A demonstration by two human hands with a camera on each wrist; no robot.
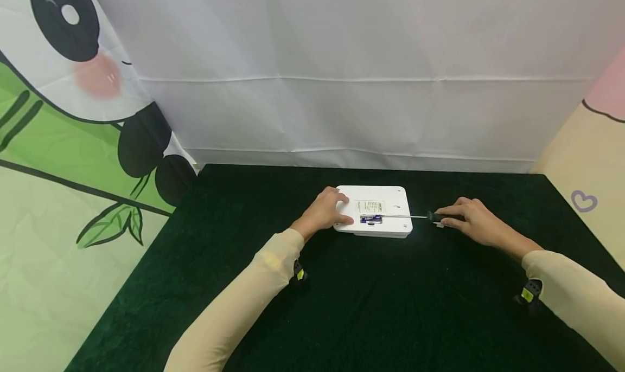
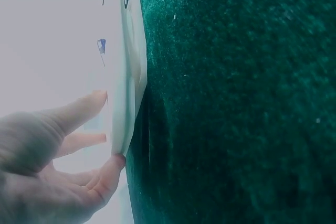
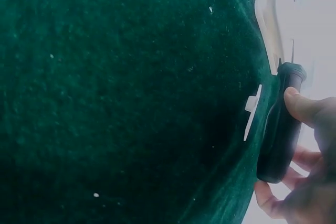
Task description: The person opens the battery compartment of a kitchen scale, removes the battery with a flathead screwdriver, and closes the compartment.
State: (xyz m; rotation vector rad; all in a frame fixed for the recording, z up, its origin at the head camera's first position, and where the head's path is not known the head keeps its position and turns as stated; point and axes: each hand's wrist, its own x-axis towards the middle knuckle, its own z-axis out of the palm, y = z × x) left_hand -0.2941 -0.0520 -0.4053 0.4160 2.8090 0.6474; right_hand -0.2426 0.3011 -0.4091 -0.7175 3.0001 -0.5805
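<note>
A white flat device lies on the dark green cloth, a printed label on its upper face and a small compartment with a blue battery in it. My left hand holds the device's left end, thumb and fingers on its face and edge; the left wrist view shows a fingertip against the device's side. My right hand grips the dark handle of a screwdriver, whose thin shaft reaches left across the device to the compartment. The tip's exact contact cannot be made out.
A small white piece with a tab lies on the cloth beside the screwdriver handle. The green cloth covers the table. Behind it hangs a white curtain, with printed cartoon fabric at the left.
</note>
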